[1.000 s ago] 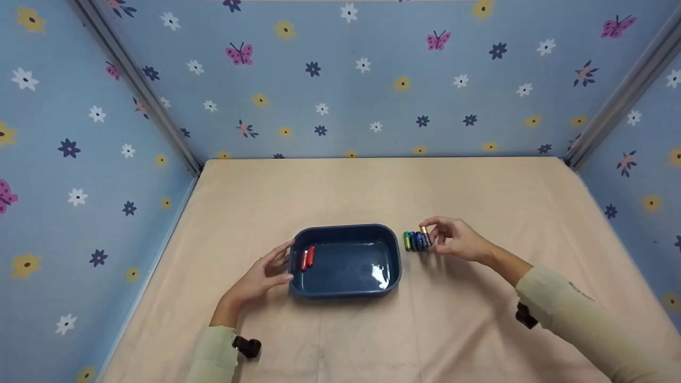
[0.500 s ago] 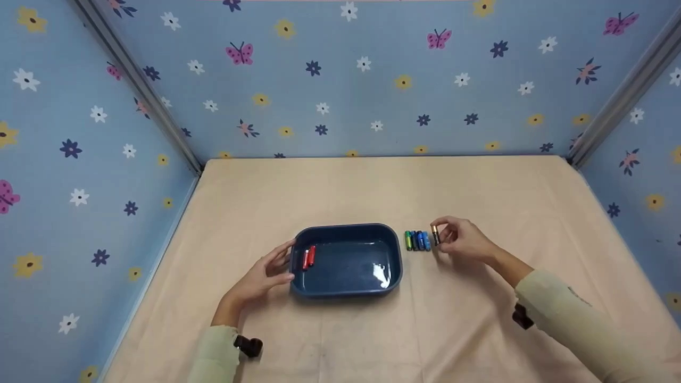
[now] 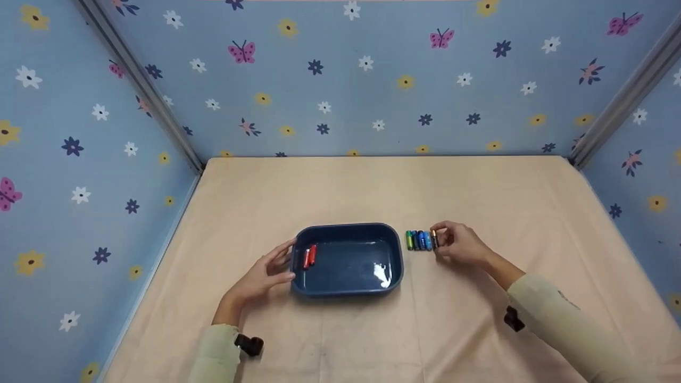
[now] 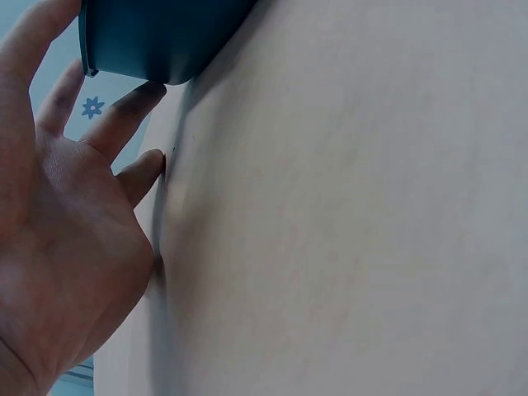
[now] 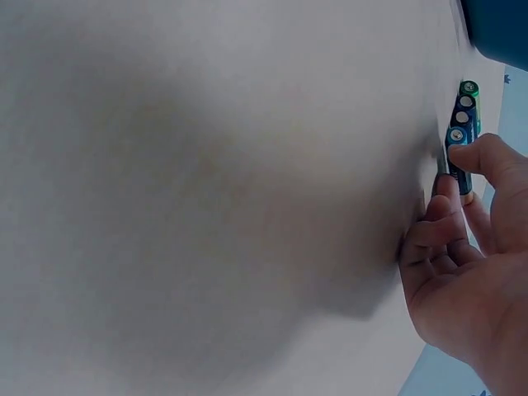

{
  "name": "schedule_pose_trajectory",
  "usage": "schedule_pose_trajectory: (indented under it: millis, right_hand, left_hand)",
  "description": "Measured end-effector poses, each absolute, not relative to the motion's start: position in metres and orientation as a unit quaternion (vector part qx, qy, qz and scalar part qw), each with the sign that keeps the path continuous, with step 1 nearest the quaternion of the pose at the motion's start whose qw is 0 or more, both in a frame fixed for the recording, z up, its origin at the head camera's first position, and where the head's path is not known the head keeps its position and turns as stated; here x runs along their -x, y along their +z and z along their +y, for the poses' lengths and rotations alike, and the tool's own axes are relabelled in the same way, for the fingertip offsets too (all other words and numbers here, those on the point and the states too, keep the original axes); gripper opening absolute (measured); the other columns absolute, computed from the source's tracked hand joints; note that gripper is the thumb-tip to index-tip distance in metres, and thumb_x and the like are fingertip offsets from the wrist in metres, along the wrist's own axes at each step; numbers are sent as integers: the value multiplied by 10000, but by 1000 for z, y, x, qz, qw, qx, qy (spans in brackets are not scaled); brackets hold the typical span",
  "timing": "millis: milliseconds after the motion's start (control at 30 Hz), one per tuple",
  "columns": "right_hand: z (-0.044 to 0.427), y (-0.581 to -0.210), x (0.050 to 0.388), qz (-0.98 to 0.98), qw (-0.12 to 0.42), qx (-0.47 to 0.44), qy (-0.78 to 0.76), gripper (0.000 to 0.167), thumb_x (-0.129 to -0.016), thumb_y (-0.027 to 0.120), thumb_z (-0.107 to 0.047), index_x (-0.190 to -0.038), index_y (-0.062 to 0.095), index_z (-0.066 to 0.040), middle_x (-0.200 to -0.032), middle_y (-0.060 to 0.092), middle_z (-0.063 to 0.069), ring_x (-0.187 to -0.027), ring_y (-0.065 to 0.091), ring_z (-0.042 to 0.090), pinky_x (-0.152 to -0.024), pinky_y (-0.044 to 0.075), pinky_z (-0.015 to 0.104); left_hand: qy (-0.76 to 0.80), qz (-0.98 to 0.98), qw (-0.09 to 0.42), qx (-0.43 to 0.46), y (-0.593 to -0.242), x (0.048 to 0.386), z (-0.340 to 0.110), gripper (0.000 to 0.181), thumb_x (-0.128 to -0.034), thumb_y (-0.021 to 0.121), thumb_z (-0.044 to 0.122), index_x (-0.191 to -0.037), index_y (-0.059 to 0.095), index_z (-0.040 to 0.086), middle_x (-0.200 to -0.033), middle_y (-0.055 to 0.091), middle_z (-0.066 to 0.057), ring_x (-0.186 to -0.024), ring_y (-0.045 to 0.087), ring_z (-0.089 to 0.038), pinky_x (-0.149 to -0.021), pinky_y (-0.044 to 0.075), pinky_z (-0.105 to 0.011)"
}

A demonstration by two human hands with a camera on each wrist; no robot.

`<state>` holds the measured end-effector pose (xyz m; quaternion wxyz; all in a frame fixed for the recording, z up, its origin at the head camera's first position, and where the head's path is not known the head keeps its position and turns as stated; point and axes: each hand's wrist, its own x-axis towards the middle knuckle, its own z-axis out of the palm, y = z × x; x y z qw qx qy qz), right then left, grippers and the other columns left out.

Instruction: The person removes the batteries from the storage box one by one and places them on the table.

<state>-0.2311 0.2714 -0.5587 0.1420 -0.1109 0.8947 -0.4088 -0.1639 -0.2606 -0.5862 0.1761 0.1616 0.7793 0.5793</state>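
In the head view, my right hand (image 3: 462, 246) pinches a black and gold battery (image 3: 434, 240) between thumb and fingertips, at the right end of a row. That row lies on the cloth: a green battery (image 3: 409, 240), dark blue ones, and a lighter blue battery (image 3: 428, 241). The right wrist view shows the thumb against the held battery (image 5: 466, 183), close beside the others. My left hand (image 3: 255, 279) rests with spread, relaxed fingers against the left wall of a dark blue tray (image 3: 346, 293). Two red batteries (image 3: 312, 255) lie inside the tray, at its left.
A cream cloth (image 3: 362, 340) covers the table, wrinkled at the front right. Blue flowered walls (image 3: 340, 80) close off the back and both sides, with metal posts (image 3: 143, 90) in the corners. The row of batteries lies just right of the tray.
My right hand first drew the black and gold battery rightward, apart from the row, then lowered it against the row's right end. The left hand and tray have stayed in place.
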Motion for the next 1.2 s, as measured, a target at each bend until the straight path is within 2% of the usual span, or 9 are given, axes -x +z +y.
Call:
schedule_pose_trajectory:
  millis: [367, 667, 1000, 1200]
  right_hand:
    - [269, -560, 230, 895, 154, 111, -405, 590, -912, 749, 59, -1492, 643, 65, -983, 695, 94, -867, 597, 162, -693, 508, 228]
    - [271, -559, 231, 895, 158, 135, -395, 656, -940, 798, 40, -1561, 589, 67, -1004, 711, 126, -870, 595, 171, -685, 502, 214]
    - [273, -543, 234, 903, 170, 126, -375, 744, -949, 897, -139, -1581, 559, 61, -928, 721, 88, -787, 623, 126, -689, 500, 220]
    - [274, -528, 241, 909, 151, 124, -367, 657, -981, 862, -157, -1556, 604, 27, -889, 708, 94, -760, 634, 152, -681, 485, 256]
  left_hand:
    - [574, 783, 173, -168, -586, 165, -262, 865, -1076, 755, 111, -1799, 280, 129, -1862, 263, -227, -1707, 324, -517, -1384, 201, -743]
    - [574, 780, 164, -186, -588, 165, -263, 855, -1076, 754, 108, -1790, 284, 84, -1856, 253, -248, -1698, 323, -537, -1374, 215, -751]
    - [574, 782, 168, -174, -588, 164, -261, 864, -1073, 754, 98, -1794, 279, 96, -1862, 252, -237, -1702, 331, -510, -1375, 236, -725]
    - [578, 779, 171, -173, -587, 165, -261, 869, -1072, 754, 94, -1795, 273, 95, -1863, 240, -243, -1703, 326, -516, -1376, 240, -715]
